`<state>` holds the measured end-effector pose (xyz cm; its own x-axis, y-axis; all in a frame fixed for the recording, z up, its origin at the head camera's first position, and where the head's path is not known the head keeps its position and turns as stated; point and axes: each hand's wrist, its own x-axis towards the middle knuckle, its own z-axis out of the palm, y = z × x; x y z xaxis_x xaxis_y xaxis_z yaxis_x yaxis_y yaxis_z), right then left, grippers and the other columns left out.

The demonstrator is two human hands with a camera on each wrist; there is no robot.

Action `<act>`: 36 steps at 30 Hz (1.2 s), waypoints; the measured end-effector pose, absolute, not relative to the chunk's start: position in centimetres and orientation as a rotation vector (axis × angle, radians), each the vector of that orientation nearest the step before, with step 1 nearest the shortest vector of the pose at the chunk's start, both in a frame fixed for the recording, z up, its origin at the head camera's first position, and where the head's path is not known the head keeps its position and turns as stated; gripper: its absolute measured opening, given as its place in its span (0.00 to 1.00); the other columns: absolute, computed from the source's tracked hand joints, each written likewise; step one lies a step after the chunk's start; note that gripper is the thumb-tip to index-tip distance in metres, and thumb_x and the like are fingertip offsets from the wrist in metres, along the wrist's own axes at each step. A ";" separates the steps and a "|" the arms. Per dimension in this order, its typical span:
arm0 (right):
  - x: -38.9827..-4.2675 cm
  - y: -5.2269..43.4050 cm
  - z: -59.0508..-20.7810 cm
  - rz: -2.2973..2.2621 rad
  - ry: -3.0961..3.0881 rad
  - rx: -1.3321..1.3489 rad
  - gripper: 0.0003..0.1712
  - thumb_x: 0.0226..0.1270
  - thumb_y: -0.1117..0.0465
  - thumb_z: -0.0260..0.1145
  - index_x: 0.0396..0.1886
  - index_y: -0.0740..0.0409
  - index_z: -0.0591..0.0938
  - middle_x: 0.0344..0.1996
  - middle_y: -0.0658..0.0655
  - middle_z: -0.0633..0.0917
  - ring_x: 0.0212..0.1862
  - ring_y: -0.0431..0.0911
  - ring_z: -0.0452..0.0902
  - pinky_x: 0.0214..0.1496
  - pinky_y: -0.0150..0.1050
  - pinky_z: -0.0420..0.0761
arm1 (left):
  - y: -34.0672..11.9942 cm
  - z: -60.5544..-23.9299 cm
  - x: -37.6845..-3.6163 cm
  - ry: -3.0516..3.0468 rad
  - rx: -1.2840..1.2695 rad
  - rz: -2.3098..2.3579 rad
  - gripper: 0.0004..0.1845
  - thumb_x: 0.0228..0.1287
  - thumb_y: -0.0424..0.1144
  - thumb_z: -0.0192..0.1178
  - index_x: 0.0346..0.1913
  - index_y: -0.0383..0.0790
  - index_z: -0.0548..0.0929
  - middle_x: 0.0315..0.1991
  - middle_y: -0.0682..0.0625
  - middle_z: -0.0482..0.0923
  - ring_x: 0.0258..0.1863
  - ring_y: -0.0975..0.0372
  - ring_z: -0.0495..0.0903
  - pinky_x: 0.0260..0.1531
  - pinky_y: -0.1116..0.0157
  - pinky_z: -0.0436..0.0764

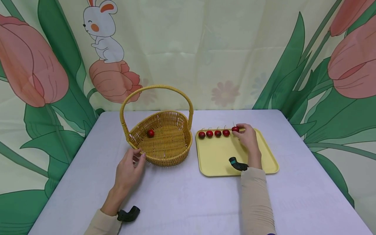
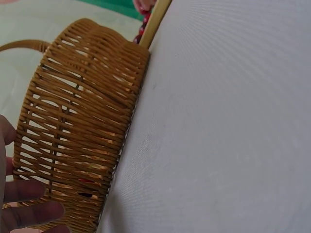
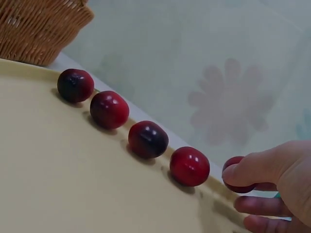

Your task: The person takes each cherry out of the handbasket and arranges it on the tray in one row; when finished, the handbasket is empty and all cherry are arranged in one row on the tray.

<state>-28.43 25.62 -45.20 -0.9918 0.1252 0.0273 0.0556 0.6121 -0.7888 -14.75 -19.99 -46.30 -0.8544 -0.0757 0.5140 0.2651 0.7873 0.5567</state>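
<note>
My right hand (image 1: pixel 248 138) pinches a dark red cherry (image 1: pixel 235 129) between thumb and fingers over the back edge of the yellow tray (image 1: pixel 223 156). In the right wrist view, the held cherry (image 3: pixel 238 175) appears slightly raised, with a shadow below. Several other cherries (image 3: pixel 189 166) form a row to its left along that edge. My left hand (image 1: pixel 129 169) is at the front left side of the wicker basket (image 1: pixel 167 161), its loosely extended fingers (image 2: pixel 34 213) against or very near the outer weave. One cherry (image 1: pixel 150 133) lies inside the basket.
The basket's tall arched handle (image 1: pixel 160 87) rises above it. A white cloth (image 1: pixel 188 199) covers the table, and a printed curtain (image 1: pixel 235 65) hangs behind. Black devices are strapped to both wrists, one at the left wrist (image 1: pixel 128 214).
</note>
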 end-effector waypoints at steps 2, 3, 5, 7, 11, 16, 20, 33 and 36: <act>-28.5 25.7 -45.4 1.325 -2.768 -0.156 0.28 0.71 0.58 0.65 0.67 0.63 0.73 0.63 0.68 0.75 0.60 0.61 0.77 0.50 0.43 0.79 | -20.0 -46.3 -14.8 -2.451 -0.139 -0.874 0.15 0.70 0.43 0.61 0.51 0.35 0.79 0.37 0.47 0.82 0.33 0.57 0.81 0.32 0.60 0.80; -28.6 25.7 -45.5 1.319 -2.779 -0.157 0.28 0.71 0.57 0.65 0.67 0.63 0.73 0.63 0.68 0.76 0.60 0.61 0.77 0.53 0.45 0.78 | -20.0 -46.3 -14.8 -2.451 -0.139 -0.873 0.15 0.70 0.43 0.61 0.51 0.35 0.79 0.37 0.47 0.81 0.32 0.57 0.81 0.32 0.60 0.80; -28.7 25.7 -45.7 1.304 -2.803 -0.158 0.29 0.72 0.57 0.65 0.67 0.64 0.73 0.62 0.68 0.77 0.61 0.61 0.76 0.57 0.49 0.77 | -20.0 -46.3 -14.7 -2.452 -0.136 -0.871 0.15 0.70 0.43 0.61 0.51 0.35 0.79 0.37 0.47 0.81 0.32 0.57 0.81 0.32 0.61 0.80; -28.7 25.7 -45.9 1.293 -2.822 -0.164 0.29 0.72 0.56 0.65 0.67 0.64 0.73 0.62 0.69 0.77 0.61 0.61 0.76 0.60 0.51 0.76 | -20.0 -46.3 -14.7 -2.453 -0.134 -0.870 0.15 0.69 0.43 0.61 0.51 0.35 0.79 0.37 0.47 0.81 0.32 0.58 0.81 0.31 0.61 0.80; -28.8 25.8 -46.2 1.257 -2.855 -0.167 0.29 0.72 0.56 0.64 0.67 0.66 0.73 0.62 0.69 0.77 0.60 0.61 0.76 0.61 0.53 0.75 | -20.0 -46.4 -14.8 -2.454 -0.133 -0.868 0.15 0.69 0.43 0.61 0.51 0.35 0.79 0.37 0.47 0.81 0.32 0.58 0.81 0.32 0.61 0.80; -28.8 25.7 -46.3 1.239 -2.871 -0.169 0.30 0.72 0.55 0.63 0.68 0.66 0.72 0.62 0.69 0.77 0.60 0.61 0.75 0.63 0.54 0.74 | -20.0 -46.4 -14.8 -2.454 -0.135 -0.867 0.15 0.69 0.43 0.61 0.51 0.35 0.79 0.38 0.47 0.82 0.32 0.58 0.81 0.32 0.61 0.80; -28.7 25.7 -46.1 1.247 -2.876 -0.167 0.31 0.73 0.55 0.63 0.69 0.65 0.71 0.63 0.69 0.76 0.61 0.61 0.74 0.64 0.54 0.74 | -20.0 -46.3 -14.8 -2.454 -0.135 -0.869 0.15 0.69 0.43 0.61 0.51 0.35 0.79 0.37 0.47 0.82 0.32 0.58 0.81 0.32 0.61 0.80; -28.2 25.0 -43.5 1.311 -2.751 -0.083 0.33 0.73 0.52 0.63 0.71 0.64 0.70 0.65 0.67 0.75 0.63 0.61 0.74 0.63 0.55 0.76 | -20.0 -46.4 -14.7 -2.453 -0.137 -0.861 0.16 0.70 0.43 0.61 0.51 0.34 0.79 0.38 0.46 0.82 0.32 0.58 0.81 0.32 0.60 0.80; -28.1 24.3 -42.6 1.335 -2.696 -0.057 0.33 0.72 0.50 0.64 0.70 0.62 0.71 0.65 0.66 0.76 0.63 0.60 0.74 0.63 0.55 0.77 | -20.0 -46.4 -14.8 -2.449 -0.151 -0.864 0.15 0.70 0.42 0.60 0.51 0.34 0.79 0.38 0.46 0.82 0.32 0.58 0.81 0.31 0.61 0.80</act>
<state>-28.08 24.33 -42.56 -0.9905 0.0927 0.1016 -0.0246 0.6071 -0.7943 -14.79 -19.99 -46.38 -0.8511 -0.0692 0.5205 0.2728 0.7887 0.5510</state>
